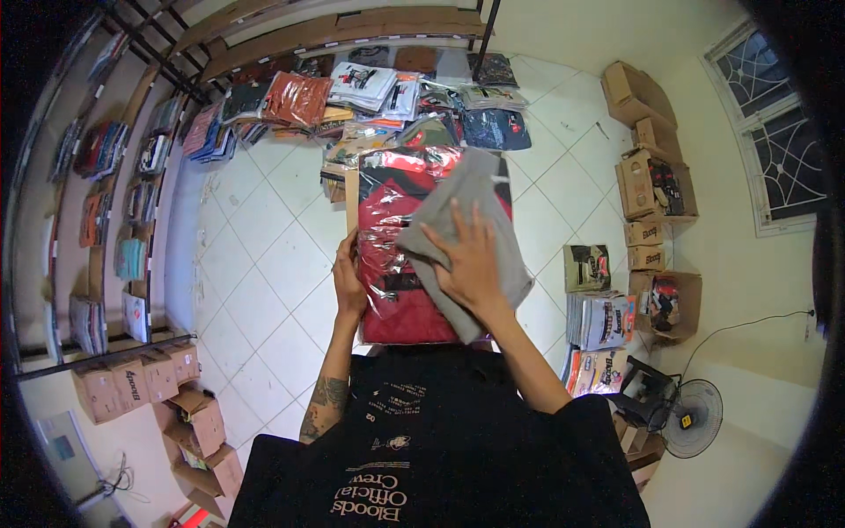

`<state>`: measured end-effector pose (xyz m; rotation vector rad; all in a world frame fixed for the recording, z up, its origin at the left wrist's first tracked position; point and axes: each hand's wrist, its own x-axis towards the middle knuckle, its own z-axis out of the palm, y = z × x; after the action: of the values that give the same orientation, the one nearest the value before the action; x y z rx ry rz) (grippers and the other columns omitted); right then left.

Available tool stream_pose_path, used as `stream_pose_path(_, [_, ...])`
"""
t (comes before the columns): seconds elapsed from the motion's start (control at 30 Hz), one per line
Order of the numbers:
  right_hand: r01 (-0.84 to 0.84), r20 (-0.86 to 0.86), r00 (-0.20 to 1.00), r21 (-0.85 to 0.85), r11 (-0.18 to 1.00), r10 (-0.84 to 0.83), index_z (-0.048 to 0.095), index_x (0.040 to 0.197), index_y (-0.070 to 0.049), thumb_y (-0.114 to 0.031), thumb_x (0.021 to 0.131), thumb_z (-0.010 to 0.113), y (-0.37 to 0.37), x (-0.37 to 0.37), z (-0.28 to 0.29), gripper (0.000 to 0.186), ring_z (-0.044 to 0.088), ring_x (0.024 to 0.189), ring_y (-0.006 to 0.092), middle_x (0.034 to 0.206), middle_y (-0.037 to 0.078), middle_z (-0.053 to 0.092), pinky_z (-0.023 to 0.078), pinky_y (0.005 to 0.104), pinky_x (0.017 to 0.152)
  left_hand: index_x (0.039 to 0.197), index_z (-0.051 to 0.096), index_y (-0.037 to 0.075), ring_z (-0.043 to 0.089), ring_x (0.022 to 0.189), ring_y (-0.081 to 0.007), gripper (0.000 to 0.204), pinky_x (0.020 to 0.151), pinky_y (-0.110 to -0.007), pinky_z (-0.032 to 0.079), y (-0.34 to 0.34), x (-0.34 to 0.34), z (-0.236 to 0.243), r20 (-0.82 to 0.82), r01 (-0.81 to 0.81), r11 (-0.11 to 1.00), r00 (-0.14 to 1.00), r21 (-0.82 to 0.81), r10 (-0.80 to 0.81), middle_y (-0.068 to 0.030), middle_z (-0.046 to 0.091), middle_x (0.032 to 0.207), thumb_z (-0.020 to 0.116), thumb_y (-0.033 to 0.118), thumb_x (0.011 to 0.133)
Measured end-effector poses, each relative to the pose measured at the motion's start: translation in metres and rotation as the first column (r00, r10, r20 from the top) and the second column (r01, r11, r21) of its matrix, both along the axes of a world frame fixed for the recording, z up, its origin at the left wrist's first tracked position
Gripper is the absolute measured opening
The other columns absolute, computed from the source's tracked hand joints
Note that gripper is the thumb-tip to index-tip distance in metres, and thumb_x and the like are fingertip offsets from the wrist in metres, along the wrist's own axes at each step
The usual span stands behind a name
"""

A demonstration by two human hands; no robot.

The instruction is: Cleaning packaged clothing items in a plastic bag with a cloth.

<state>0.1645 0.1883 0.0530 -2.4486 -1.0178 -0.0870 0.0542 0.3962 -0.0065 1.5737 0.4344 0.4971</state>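
Observation:
A red and black folded garment in a clear, shiny plastic bag (396,304) is in front of my chest, with a strip of brown cardboard showing along its left edge. My left hand (349,280) grips that left edge, its fingers partly hidden by the package. Over the right half of the bag lies a grey cloth (506,233), loosely folded, which hides that part of the garment. My right hand (471,260) rests flat on the cloth with its fingers spread.
Bagged garments (299,99) are piled on the floor ahead, below a shelf (343,31). Racks with folded clothes (132,260) line the left side. To the right are cardboard boxes (647,185), stacked packages (603,319) and a fan (691,418) with a trailing cord.

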Motion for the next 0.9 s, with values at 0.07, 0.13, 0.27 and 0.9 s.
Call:
stream_pose_path(0.07, [-0.098,-0.002,0.995,-0.036,0.995,0.098,0.055,0.144,-0.037,-0.025,0.071,0.073,0.021,0.0,-0.001,0.075,0.022,0.15,0.0461,0.163,0.016,0.031,0.02,0.0655,0.117,0.146,0.042,-0.005,0.05,0.133,-0.0305,0.069,0.117,-0.04,0.033,-0.002,0.002,-0.002,0.011,-0.006,0.999,1.0,-0.05,0.006,-0.0229,0.053,0.141,0.015,0.047,0.11])
stream_pose_path(0.13, [-0.181,-0.013,0.983,-0.046,0.982,0.181,0.051,0.146,-0.038,-0.025,0.072,0.072,0.038,-0.014,0.001,0.078,0.024,0.15,0.0424,0.163,0.014,0.031,0.019,0.0639,0.119,0.147,0.042,-0.005,0.049,0.135,-0.0303,0.07,0.117,-0.039,0.033,0.0,-0.001,0.004,-0.034,0.015,1.0,0.999,0.008,-0.015,-0.0225,0.051,0.143,0.015,0.049,0.11])
stream_pose_path(0.27, [-0.287,-0.058,0.956,0.01,0.958,0.287,0.05,0.148,-0.036,-0.024,0.072,0.072,0.03,-0.05,-0.001,0.08,0.025,0.151,0.0389,0.164,0.01,0.03,0.02,0.0622,0.119,0.147,0.042,-0.006,0.048,0.134,-0.0293,0.083,0.116,-0.04,0.033,-0.001,-0.001,-0.001,-0.031,0.007,1.0,0.999,-0.011,-0.008,-0.0208,0.052,0.143,0.015,0.062,0.106])
stream_pose_path(0.9, [0.011,0.136,0.991,-0.101,0.995,0.003,0.048,0.149,-0.035,-0.03,0.08,0.067,0.053,0.059,-0.015,0.072,0.026,0.15,0.0405,0.164,0.011,0.029,0.018,0.0706,0.116,0.144,0.046,-0.005,0.053,0.129,-0.0308,0.066,0.113,-0.039,0.037,-0.001,0.003,0.003,0.006,0.013,0.998,1.0,0.062,-0.014,-0.0218,0.056,0.138,0.016,0.043,0.11])
